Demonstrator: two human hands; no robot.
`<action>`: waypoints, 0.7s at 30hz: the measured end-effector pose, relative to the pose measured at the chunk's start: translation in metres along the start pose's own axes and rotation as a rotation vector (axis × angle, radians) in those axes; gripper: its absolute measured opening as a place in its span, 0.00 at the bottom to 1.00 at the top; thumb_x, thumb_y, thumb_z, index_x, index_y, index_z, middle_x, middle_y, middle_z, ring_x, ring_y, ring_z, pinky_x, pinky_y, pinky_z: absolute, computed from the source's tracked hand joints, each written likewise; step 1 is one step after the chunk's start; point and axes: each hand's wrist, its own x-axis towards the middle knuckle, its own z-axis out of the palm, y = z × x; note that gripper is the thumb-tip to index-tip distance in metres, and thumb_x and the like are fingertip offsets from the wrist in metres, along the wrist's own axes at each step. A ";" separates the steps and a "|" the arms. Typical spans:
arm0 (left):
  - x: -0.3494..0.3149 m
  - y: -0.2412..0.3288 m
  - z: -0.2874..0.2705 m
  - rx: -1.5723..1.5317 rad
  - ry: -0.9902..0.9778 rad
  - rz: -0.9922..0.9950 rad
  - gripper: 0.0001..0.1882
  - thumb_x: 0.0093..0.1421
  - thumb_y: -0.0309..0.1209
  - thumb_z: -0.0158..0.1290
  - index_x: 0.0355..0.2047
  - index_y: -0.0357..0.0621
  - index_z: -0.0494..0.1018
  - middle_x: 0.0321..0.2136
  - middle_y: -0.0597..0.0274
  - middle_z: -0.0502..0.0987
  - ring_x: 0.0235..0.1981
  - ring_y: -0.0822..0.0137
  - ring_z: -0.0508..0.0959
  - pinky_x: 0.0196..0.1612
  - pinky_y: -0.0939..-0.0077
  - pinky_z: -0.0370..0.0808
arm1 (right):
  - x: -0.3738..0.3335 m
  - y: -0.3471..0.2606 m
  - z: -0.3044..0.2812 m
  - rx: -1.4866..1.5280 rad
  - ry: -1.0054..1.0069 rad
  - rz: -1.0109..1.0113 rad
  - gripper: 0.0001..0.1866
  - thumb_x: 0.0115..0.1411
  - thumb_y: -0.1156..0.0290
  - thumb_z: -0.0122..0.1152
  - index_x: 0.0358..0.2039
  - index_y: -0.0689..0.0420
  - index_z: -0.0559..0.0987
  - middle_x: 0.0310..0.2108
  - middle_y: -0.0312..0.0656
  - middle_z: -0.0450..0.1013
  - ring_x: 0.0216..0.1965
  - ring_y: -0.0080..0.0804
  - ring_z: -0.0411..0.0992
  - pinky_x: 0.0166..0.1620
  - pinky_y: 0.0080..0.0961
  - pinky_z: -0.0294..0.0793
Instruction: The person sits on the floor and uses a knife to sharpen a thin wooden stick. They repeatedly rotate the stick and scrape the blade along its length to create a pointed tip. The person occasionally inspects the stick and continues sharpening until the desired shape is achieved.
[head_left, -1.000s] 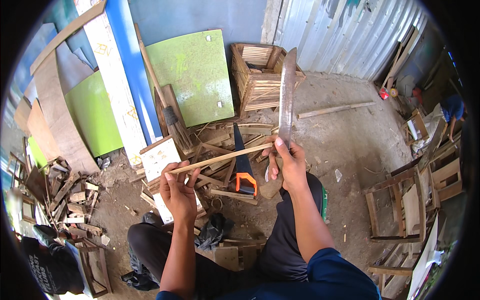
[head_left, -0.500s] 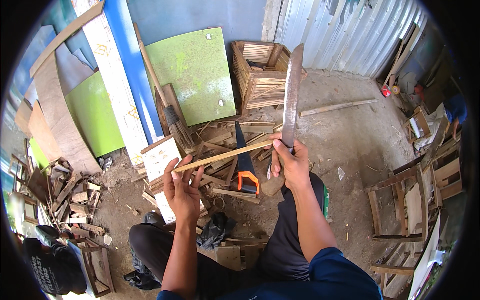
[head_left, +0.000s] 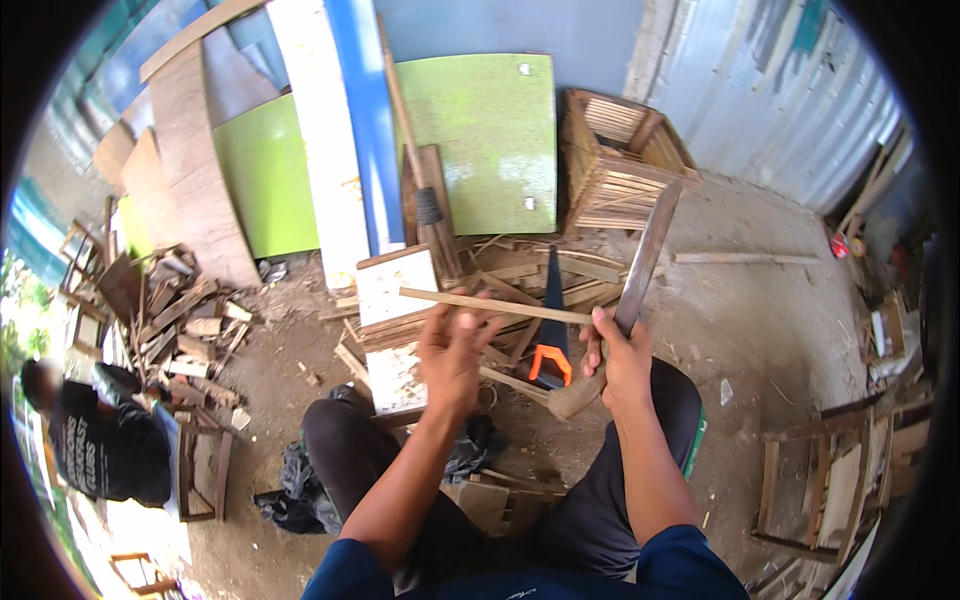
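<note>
My right hand [head_left: 628, 358] is closed round a machete [head_left: 650, 255], whose blade points up and away and whose wooden handle end [head_left: 576, 396] shows below the fingers. The same hand pinches one end of a thin wooden strip [head_left: 540, 308] against it. From there the strip reaches left, past the fingers of my left hand [head_left: 452, 365]. Those fingers are apart, slightly blurred, and close to the strip without a visible grip. Beyond the strip, a handsaw [head_left: 553, 310] with an orange handle rests on scrap wood.
A white board [head_left: 395, 285] and wood scraps [head_left: 520, 270] lie ahead of my knees. A slatted wooden crate [head_left: 630, 165], a broom [head_left: 428, 205] and green panels [head_left: 480, 140] stand at the back. Another person [head_left: 110, 440] is at the left; wooden frames [head_left: 815, 480] stand right.
My view has swung left, so the surroundings appear further right. My left hand has let go of the strip's left end and is nearer its middle. The machete now leans more to the right.
</note>
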 end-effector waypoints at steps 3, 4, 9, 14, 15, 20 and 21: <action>0.007 0.001 0.002 -0.004 0.023 -0.064 0.23 0.74 0.32 0.51 0.63 0.32 0.63 0.49 0.44 0.78 0.50 0.53 0.81 0.56 0.58 0.81 | -0.006 0.010 0.013 -0.060 -0.072 0.163 0.15 0.71 0.63 0.61 0.40 0.65 0.75 0.21 0.39 0.69 0.13 0.22 0.64 0.15 0.24 0.65; 0.010 0.004 0.001 -0.020 0.034 -0.079 0.22 0.74 0.32 0.50 0.63 0.32 0.64 0.46 0.48 0.79 0.47 0.57 0.82 0.52 0.63 0.82 | -0.008 0.012 0.017 -0.100 -0.050 0.233 0.16 0.71 0.62 0.61 0.41 0.65 0.75 0.20 0.38 0.68 0.13 0.22 0.64 0.15 0.24 0.65; 0.012 0.012 0.001 0.360 -0.135 -0.296 0.18 0.75 0.33 0.50 0.59 0.35 0.68 0.33 0.60 0.80 0.28 0.73 0.76 0.33 0.78 0.75 | -0.006 0.008 0.027 -0.168 -0.038 0.167 0.17 0.70 0.60 0.63 0.38 0.64 0.77 0.17 0.36 0.67 0.12 0.21 0.63 0.14 0.24 0.64; -0.004 0.009 0.018 0.444 -0.303 -0.335 0.09 0.73 0.31 0.53 0.46 0.38 0.70 0.27 0.59 0.81 0.21 0.76 0.73 0.25 0.80 0.70 | 0.002 0.000 0.026 0.018 -0.092 0.050 0.22 0.67 0.58 0.67 0.45 0.67 0.76 0.19 0.35 0.66 0.14 0.21 0.62 0.16 0.22 0.64; -0.005 0.010 0.019 0.472 -0.330 -0.356 0.08 0.73 0.30 0.53 0.44 0.38 0.70 0.27 0.59 0.81 0.20 0.77 0.72 0.24 0.81 0.69 | 0.005 -0.001 0.026 0.002 -0.082 0.083 0.20 0.66 0.59 0.68 0.45 0.66 0.77 0.19 0.35 0.67 0.15 0.21 0.63 0.16 0.22 0.64; -0.005 0.034 0.008 0.488 -0.465 -0.441 0.13 0.73 0.31 0.54 0.52 0.37 0.71 0.33 0.56 0.82 0.23 0.74 0.78 0.27 0.79 0.74 | 0.017 0.006 0.033 0.109 -0.039 0.053 0.10 0.66 0.69 0.67 0.39 0.63 0.76 0.25 0.39 0.71 0.16 0.23 0.66 0.18 0.25 0.66; -0.005 0.041 0.002 0.505 -0.478 -0.476 0.17 0.73 0.32 0.54 0.58 0.37 0.70 0.45 0.52 0.81 0.31 0.71 0.82 0.34 0.75 0.80 | 0.020 0.010 0.034 0.163 0.005 0.046 0.09 0.66 0.71 0.66 0.38 0.63 0.76 0.27 0.40 0.72 0.17 0.24 0.67 0.19 0.26 0.66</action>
